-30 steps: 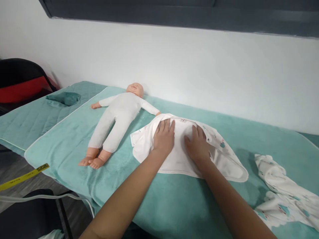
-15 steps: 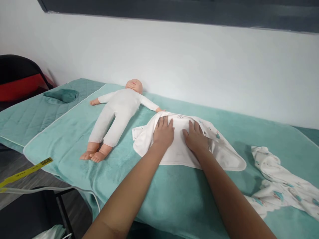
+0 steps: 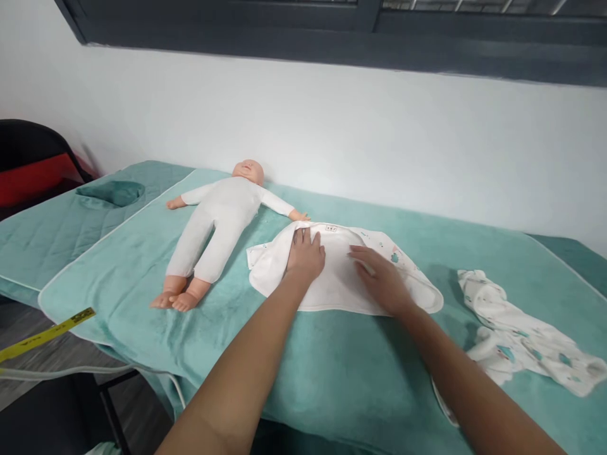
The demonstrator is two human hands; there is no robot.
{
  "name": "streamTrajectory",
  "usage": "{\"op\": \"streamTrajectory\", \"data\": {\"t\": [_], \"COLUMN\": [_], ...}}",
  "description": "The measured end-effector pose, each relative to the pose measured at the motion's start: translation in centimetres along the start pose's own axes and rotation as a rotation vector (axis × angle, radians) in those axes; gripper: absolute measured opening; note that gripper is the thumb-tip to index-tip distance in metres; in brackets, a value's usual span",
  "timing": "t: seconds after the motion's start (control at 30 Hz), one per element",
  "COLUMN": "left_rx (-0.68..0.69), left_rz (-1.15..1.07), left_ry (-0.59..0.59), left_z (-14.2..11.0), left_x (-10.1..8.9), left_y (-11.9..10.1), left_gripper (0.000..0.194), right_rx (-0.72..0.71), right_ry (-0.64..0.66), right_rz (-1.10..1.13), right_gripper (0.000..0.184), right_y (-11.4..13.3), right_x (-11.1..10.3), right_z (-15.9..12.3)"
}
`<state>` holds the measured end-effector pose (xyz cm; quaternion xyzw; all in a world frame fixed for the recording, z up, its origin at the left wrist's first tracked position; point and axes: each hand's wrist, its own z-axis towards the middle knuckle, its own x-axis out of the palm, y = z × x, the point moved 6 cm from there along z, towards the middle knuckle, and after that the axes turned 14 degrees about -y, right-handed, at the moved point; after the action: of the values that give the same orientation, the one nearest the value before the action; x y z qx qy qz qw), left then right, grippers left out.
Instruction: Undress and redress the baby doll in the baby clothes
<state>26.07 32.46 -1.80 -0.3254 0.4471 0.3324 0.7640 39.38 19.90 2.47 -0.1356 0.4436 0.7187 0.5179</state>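
Observation:
A white baby top (image 3: 334, 284) with small printed figures lies spread open, its plain inner side up and a small label at the neck. My left hand (image 3: 306, 256) rests on its left part, fingers stretched out, the tips near a fold of cloth. Over the right part is my right hand (image 3: 382, 278), fingers extended toward the left; whether it touches the cloth I cannot tell. Left of the top, a baby doll (image 3: 227, 205) in a white body lies on its back, one hand close to the top's upper edge.
White printed baby trousers (image 3: 521, 335) lie at the right. Everything rests on a green padded bed cover (image 3: 332, 366); a face hole (image 3: 111, 193) is at the far left. A yellow tag (image 3: 52, 332) and a pale cable (image 3: 95, 370) hang by the near left edge. Behind is a white wall (image 3: 379, 145).
My right hand has turned and shifted back from the top's upper part, its fingers now pointing left. My left hand stays on the cloth. The camera view has shifted slightly.

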Motion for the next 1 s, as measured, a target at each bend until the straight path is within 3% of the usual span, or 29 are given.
{"op": "streamTrajectory", "data": {"t": [0.07,0.13,0.2,0.27,0.4,0.5,0.6,0.7,0.8,0.9,1.0], "left_rx": [0.009,0.018,0.025,0.03,0.049,0.077,0.103,0.115,0.118,0.119,0.127], "left_rz": [-0.002,-0.002,0.003,0.008,0.018,0.036,0.045,0.047,0.048,0.05,0.052], "left_ry": [-0.013,-0.03,-0.043,-0.054,-0.062,-0.042,-0.028,-0.036,-0.04,-0.043,-0.061], "left_z": [0.1,0.1,0.0,0.0,0.0,0.1,0.0,-0.1,-0.1,-0.1,-0.1], "left_x": [0.1,0.2,0.1,0.0,-0.2,-0.2,-0.1,-0.1,-0.2,-0.3,-0.5], "left_y": [0.0,0.0,0.0,-0.1,-0.3,-0.5,-0.7,-0.7,-0.7,-0.8,-1.0], "left_gripper": [0.057,0.056,0.056,0.054,0.053,0.051,0.051,0.051,0.051,0.052,0.052], "right_rx": [0.095,0.31,0.498,0.56,0.504,0.484,0.463,0.319,0.198,0.087,-0.062], "right_ry": [-0.145,-0.292,-0.262,-0.129,0.127,0.195,0.114,-0.018,-0.155,-0.189,-0.095], "right_rz": [-0.034,-0.158,-0.27,-0.293,-0.297,-0.341,-0.418,-0.574,-0.742,-0.707,-0.546], "right_gripper": [0.034,0.035,0.035,0.03,0.024,0.024,0.025,0.026,0.033,0.04,0.038], "right_y": [-2.1,-5.4,-8.5,-10.3,-10.7,-10.3,-10.5,-10.5,-10.0,-8.2,-4.8], "right_x": [-3.4,-6.5,-8.0,-8.1,-6.9,-7.2,-8.9,-10.4,-10.6,-8.4,-4.6], "right_z": [-0.1,-0.1,-0.4,-0.6,-1.0,-0.4,1.6,4.2,5.5,5.0,3.1]}}
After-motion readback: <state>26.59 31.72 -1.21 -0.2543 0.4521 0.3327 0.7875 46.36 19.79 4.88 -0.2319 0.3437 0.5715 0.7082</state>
